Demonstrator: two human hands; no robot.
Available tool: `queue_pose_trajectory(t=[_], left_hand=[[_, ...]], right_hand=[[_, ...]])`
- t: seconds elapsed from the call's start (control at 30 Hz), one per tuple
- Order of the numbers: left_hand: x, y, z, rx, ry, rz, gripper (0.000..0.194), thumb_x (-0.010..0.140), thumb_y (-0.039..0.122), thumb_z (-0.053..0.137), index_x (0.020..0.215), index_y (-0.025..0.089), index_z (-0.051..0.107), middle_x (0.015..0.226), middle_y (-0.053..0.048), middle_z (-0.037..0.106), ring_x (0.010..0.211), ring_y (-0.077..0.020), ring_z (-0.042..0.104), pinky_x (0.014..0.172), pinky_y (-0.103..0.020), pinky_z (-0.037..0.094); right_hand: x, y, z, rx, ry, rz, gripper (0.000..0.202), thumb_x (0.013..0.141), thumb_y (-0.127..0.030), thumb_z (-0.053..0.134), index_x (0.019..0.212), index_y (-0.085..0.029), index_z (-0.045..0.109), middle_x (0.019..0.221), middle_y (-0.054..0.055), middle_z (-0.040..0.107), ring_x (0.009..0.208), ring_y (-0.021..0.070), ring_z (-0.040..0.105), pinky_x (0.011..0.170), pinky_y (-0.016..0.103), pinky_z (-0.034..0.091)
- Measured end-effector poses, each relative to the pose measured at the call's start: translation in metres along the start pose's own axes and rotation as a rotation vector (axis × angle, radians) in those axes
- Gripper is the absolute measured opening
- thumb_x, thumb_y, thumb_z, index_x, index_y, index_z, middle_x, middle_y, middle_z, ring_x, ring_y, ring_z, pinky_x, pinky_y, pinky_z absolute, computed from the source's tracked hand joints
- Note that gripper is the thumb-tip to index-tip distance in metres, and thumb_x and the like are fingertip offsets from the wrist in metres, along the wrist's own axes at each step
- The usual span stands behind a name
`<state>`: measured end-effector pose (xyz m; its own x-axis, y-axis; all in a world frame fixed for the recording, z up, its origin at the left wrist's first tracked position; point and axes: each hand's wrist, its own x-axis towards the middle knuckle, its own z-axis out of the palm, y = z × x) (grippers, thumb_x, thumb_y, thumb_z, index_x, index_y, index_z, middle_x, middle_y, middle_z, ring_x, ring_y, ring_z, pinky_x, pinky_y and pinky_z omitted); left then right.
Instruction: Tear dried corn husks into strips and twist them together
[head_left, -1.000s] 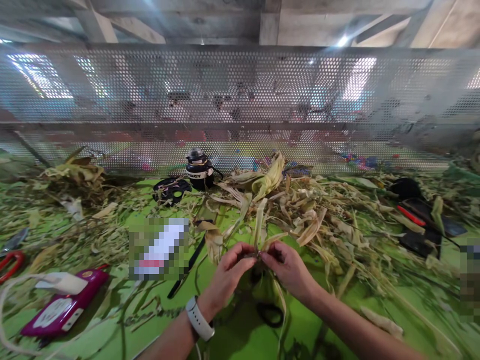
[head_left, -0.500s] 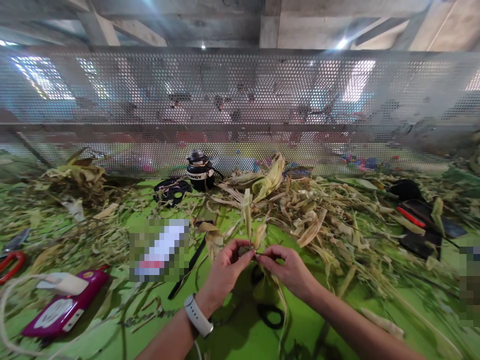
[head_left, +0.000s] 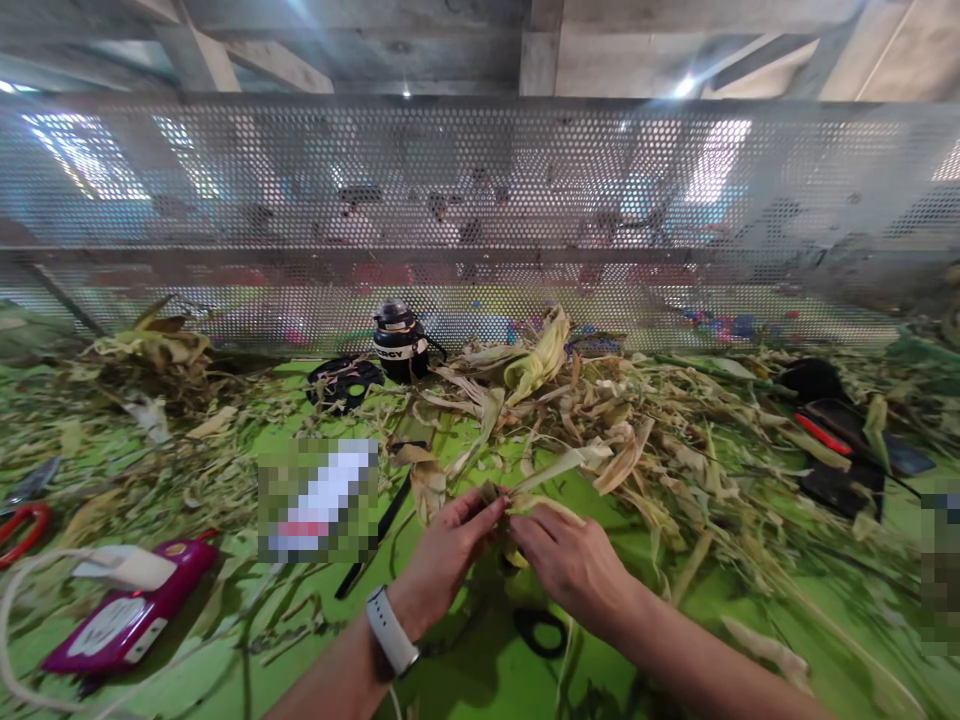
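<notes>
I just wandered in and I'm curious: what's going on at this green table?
A person's left hand and right hand meet fingertip to fingertip, pinching pale dry strips that look like husk. They work just above the green table, with loose dried plant pieces scattered around. A black bottle stands upright behind.

Looks fairly dim and hazy, flaring white around a small lamp point(head_left: 684, 85) between one and two o'clock and washing out in patches of glare through the perforated screen point(head_left: 480, 150) at ten and two. Falls into soft, dark shadow on the green tabletop point(head_left: 465, 680) at six, blurs beyond the screen at twelve, stretches toward the edges, and breaks into coarse pixel blocks point(head_left: 322, 500) at eight.
</notes>
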<state>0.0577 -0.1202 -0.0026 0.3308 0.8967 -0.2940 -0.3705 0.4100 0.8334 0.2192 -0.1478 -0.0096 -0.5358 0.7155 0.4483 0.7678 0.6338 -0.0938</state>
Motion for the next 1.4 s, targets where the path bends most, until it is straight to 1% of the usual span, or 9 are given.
queue_pose_trajectory(t=[0.1, 0.3, 0.53, 0.67, 0.77, 0.93, 1.07, 1.23, 1.4], left_hand=[[0.000, -0.001, 0.000, 0.098, 0.003, 0.040, 0.029, 0.064, 0.036, 0.075, 0.086, 0.017, 0.069, 0.082, -0.004, 0.068, 0.077, -0.0154, 0.061, 0.072, -0.025, 0.048], [0.007, -0.005, -0.007, 0.498, 0.144, 0.345, 0.023, 0.074, 0.037, 0.064, 0.086, 0.019, 0.068, 0.085, -0.004, 0.068, 0.082, -0.0189, 0.060, 0.076, -0.027, 0.045], [0.005, -0.004, -0.006, 0.809, 0.116, 0.456, 0.022, 0.081, 0.034, 0.055, 0.079, 0.016, 0.067, 0.078, -0.005, 0.062, 0.075, -0.0188, 0.057, 0.071, -0.029, 0.044], [0.003, -0.006, -0.003, 0.733, 0.087, 0.383, 0.022, 0.079, 0.034, 0.057, 0.090, 0.015, 0.060, 0.081, -0.005, 0.063, 0.074, -0.0178, 0.057, 0.069, -0.029, 0.044], [0.000, -0.005, -0.001, 0.689, 0.004, 0.319, 0.022, 0.077, 0.035, 0.060, 0.085, 0.015, 0.060, 0.079, -0.004, 0.063, 0.071, -0.0163, 0.055, 0.067, -0.028, 0.043], [-0.009, 0.000, 0.001, 0.469, -0.164, 0.148, 0.021, 0.073, 0.033, 0.066, 0.081, 0.014, 0.064, 0.075, -0.002, 0.061, 0.068, -0.0126, 0.051, 0.063, -0.023, 0.040], [-0.010, 0.001, 0.001, 0.347, -0.131, 0.103, 0.023, 0.066, 0.034, 0.075, 0.072, 0.013, 0.064, 0.064, 0.000, 0.057, 0.059, -0.0087, 0.046, 0.054, -0.019, 0.035], [-0.002, 0.002, -0.002, 0.191, -0.016, 0.054, 0.028, 0.058, 0.034, 0.081, 0.068, 0.014, 0.065, 0.062, 0.002, 0.056, 0.052, -0.0049, 0.043, 0.047, -0.016, 0.031], [0.006, 0.006, -0.013, 0.053, 0.059, 0.000, 0.029, 0.056, 0.031, 0.083, 0.070, 0.014, 0.065, 0.064, 0.002, 0.058, 0.050, -0.0033, 0.043, 0.045, -0.014, 0.030]], right_hand=[[-0.002, -0.002, 0.002, -0.039, -0.031, 0.012, 0.011, 0.087, -0.012, 0.047, 0.093, -0.018, 0.054, 0.079, 0.004, 0.061, 0.067, 0.0154, 0.056, 0.049, 0.022, 0.038], [-0.007, -0.015, 0.002, -0.090, -0.062, -0.035, 0.012, 0.087, -0.012, 0.048, 0.096, -0.015, 0.056, 0.076, 0.005, 0.061, 0.058, 0.0157, 0.054, 0.043, 0.026, 0.033], [-0.005, -0.018, -0.045, 0.033, -0.144, -0.025, 0.014, 0.087, -0.012, 0.047, 0.083, -0.016, 0.060, 0.073, 0.005, 0.061, 0.063, 0.0167, 0.055, 0.055, 0.027, 0.042], [-0.001, -0.008, -0.072, 0.186, -0.182, -0.031, 0.022, 0.092, -0.018, 0.043, 0.088, -0.018, 0.065, 0.074, 0.004, 0.064, 0.067, 0.0156, 0.057, 0.064, 0.026, 0.045], [0.005, 0.008, -0.076, 0.352, -0.081, 0.028, 0.019, 0.092, -0.024, 0.048, 0.098, -0.019, 0.066, 0.080, 0.004, 0.066, 0.074, 0.0155, 0.059, 0.068, 0.026, 0.046], [0.012, 0.043, -0.055, 0.696, 0.038, 0.437, 0.015, 0.083, -0.030, 0.061, 0.091, -0.017, 0.066, 0.083, 0.003, 0.069, 0.076, 0.0149, 0.063, 0.068, 0.025, 0.049], [0.013, 0.055, -0.032, 0.805, -0.022, 0.523, 0.015, 0.081, -0.029, 0.062, 0.085, -0.016, 0.066, 0.079, 0.003, 0.069, 0.073, 0.0151, 0.064, 0.067, 0.025, 0.050], [0.011, 0.048, -0.030, 0.589, 0.055, 0.427, 0.019, 0.081, -0.024, 0.061, 0.099, -0.019, 0.067, 0.097, 0.008, 0.067, 0.092, 0.0206, 0.062, 0.084, 0.036, 0.050], [0.011, 0.041, -0.047, 0.617, -0.053, 0.089, 0.030, 0.080, -0.025, 0.067, 0.109, -0.033, 0.067, 0.137, 0.004, 0.047, 0.133, 0.0259, 0.031, 0.107, 0.050, 0.029]])
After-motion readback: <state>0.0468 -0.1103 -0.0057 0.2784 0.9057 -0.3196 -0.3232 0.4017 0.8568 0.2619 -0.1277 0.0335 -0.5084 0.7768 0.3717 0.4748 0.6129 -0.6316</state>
